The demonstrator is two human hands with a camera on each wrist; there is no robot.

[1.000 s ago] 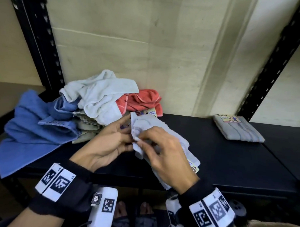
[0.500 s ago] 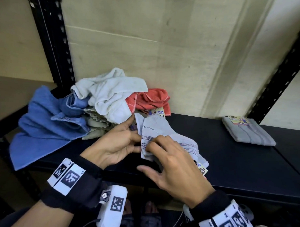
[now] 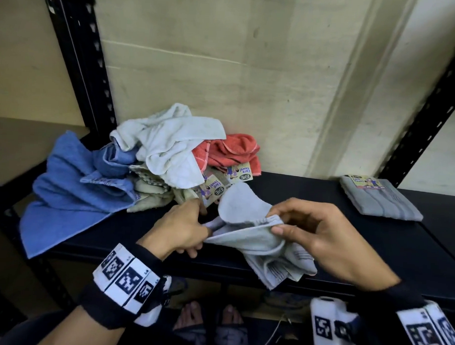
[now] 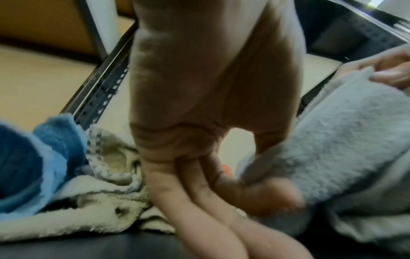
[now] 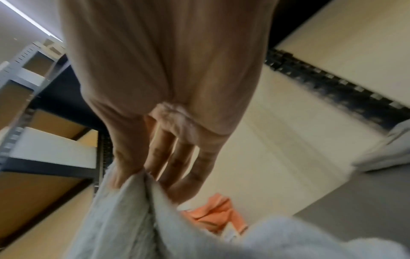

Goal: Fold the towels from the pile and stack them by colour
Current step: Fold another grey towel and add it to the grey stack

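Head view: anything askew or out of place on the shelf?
The blue towel in the pile hangs over the front left edge of the shelf, its corner dangling. Otherwise nothing odd: the folded grey towel lies flat at the right.

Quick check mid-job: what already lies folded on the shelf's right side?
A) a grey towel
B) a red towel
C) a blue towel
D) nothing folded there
A: a folded grey towel with a paper label lies alone on the black shelf, apart from the pile.

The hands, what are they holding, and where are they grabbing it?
Both hold one grey towel above the shelf. The left hand pinches its left end; the right hand pinches its hemmed edge.
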